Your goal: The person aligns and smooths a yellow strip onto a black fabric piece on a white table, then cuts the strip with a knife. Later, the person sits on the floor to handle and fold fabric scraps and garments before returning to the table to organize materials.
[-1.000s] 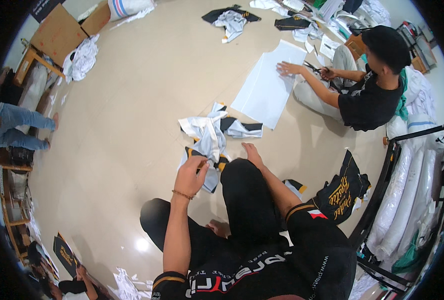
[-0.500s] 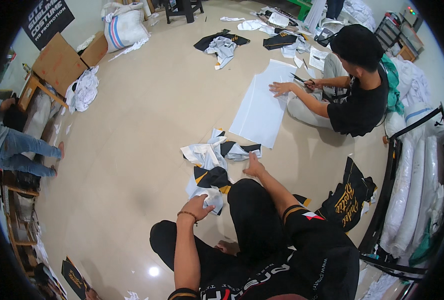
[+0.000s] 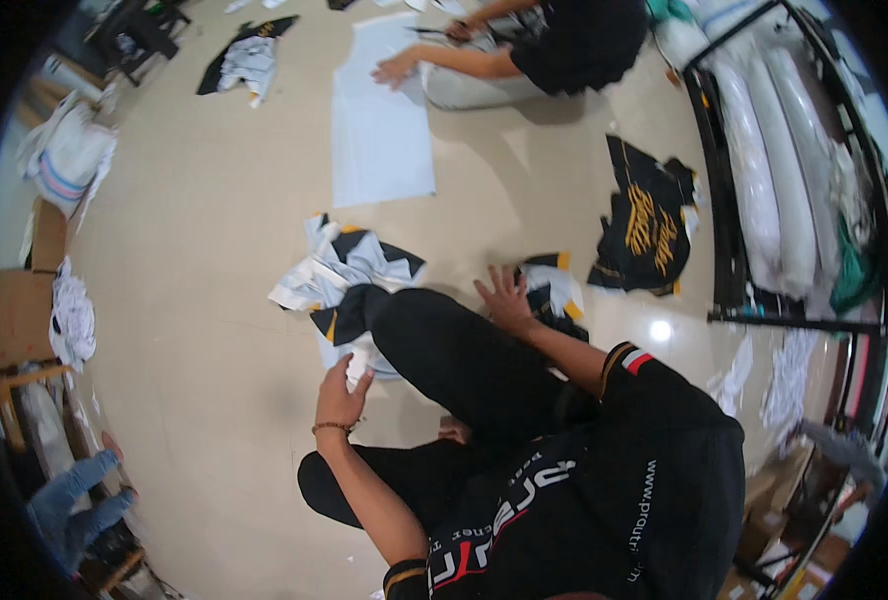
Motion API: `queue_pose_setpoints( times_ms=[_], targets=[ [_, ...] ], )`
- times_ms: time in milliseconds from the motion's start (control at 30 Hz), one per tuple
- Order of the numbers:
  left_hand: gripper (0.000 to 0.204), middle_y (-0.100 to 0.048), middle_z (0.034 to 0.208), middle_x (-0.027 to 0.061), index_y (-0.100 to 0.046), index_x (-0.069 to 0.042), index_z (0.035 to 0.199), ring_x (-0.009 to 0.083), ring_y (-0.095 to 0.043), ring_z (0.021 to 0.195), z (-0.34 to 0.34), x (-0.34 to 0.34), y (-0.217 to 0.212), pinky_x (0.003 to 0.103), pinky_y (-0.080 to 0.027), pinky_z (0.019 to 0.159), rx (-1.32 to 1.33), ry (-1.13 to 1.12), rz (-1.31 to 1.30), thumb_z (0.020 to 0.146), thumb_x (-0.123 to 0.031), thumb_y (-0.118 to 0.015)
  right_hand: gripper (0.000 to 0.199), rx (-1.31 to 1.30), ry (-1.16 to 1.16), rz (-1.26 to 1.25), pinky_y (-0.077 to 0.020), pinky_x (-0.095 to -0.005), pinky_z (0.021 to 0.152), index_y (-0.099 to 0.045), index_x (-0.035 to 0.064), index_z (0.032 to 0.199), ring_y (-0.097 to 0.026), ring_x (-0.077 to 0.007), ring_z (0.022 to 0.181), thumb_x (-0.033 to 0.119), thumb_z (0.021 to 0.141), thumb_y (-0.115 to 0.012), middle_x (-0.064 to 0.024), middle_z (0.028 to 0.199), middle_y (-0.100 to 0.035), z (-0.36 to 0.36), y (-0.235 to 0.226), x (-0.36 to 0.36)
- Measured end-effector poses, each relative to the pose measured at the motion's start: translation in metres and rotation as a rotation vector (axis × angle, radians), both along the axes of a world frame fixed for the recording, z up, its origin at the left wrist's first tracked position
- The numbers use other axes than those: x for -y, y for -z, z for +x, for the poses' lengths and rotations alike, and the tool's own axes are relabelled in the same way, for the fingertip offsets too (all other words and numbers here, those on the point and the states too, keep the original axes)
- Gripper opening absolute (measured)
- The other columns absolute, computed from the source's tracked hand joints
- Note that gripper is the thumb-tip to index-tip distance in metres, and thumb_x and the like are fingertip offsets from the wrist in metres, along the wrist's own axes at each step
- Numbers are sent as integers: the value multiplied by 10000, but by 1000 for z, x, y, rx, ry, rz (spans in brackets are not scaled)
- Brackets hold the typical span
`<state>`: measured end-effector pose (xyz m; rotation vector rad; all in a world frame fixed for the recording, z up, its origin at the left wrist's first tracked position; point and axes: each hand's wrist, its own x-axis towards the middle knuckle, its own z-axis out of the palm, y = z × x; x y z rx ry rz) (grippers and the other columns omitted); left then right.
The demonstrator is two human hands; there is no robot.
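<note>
A heap of cut fabric pieces point(image 3: 339, 270) in white, pale grey, black and yellow lies on the floor before my knees. My left hand point(image 3: 340, 398) is closed at its near end, with a small white scrap point(image 3: 358, 368) between thumb and fingers; whether it is cloth or paper I cannot tell. Beyond my raised knee, my right hand point(image 3: 507, 303) has its fingers spread and nothing in them. Close to its right lies a smaller bunch of black, white and yellow fabric point(image 3: 556, 287); the hand's contact with it is unclear.
Ahead, a seated person's hand point(image 3: 397, 68) rests on a large pale sheet point(image 3: 382, 150), scissors point(image 3: 442, 35) in the other. Black fabric with gold lettering point(image 3: 644, 222) lies to the right, before a black rack of wrapped rolls point(image 3: 754, 170). More fabric point(image 3: 249, 62) lies far left.
My view has turned to the right. My right hand has left the heap's far end and moved right, fingers spreading, to the smaller bunch. My left hand now shows a white scrap in its grip.
</note>
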<state>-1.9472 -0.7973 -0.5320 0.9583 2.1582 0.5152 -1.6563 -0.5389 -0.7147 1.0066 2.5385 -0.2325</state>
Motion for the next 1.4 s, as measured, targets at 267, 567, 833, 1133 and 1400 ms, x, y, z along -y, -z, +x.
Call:
queue_pose_setpoints(
  times_ms=[267,567,833,1133,1400],
  targets=[
    [591,-630,1303,269,-570,6,1362,407,-617,1194,-9,-11,3,449,-494,1013,53,20,-74,941,-388,-698,1012,53,222,-401,-338,-624,1148,-199,229,1616,-221,-519,1483,383,816,-800,-217,1662,-146,110,-12,26],
    [459,-691,1214,225,-620,-15,1312,309,-698,1085,33,29,-16,400,-545,925,104,17,-128,947,-279,-706,482,-210,554,-629,-556,-406,843,-678,35,1176,-711,-333,968,397,866,-754,-178,961,-724,139,-125,12],
    [568,-665,1262,245,-573,-35,1375,351,-644,1196,89,99,-226,422,-507,1007,133,-104,-333,947,-388,-695,528,89,684,-806,-547,-419,910,-698,44,1173,-699,-327,1022,444,834,-757,-203,1099,-723,197,-268,66],
    [1357,-431,1379,433,32,-65,1599,588,-534,1217,270,104,-289,562,-469,1046,287,-127,-980,711,-656,-807,488,78,495,-752,-498,-463,1014,-693,60,1177,-621,-389,1172,428,857,-693,-211,1238,-670,168,-163,46],
    [1273,-452,1444,371,-119,-6,1581,486,-520,1307,284,106,-299,518,-460,1075,336,138,-1026,743,-754,-717,476,-256,697,-661,-512,-510,943,-699,29,1155,-646,-440,1063,420,890,-639,-248,1128,-691,236,-314,193]
  ],
)
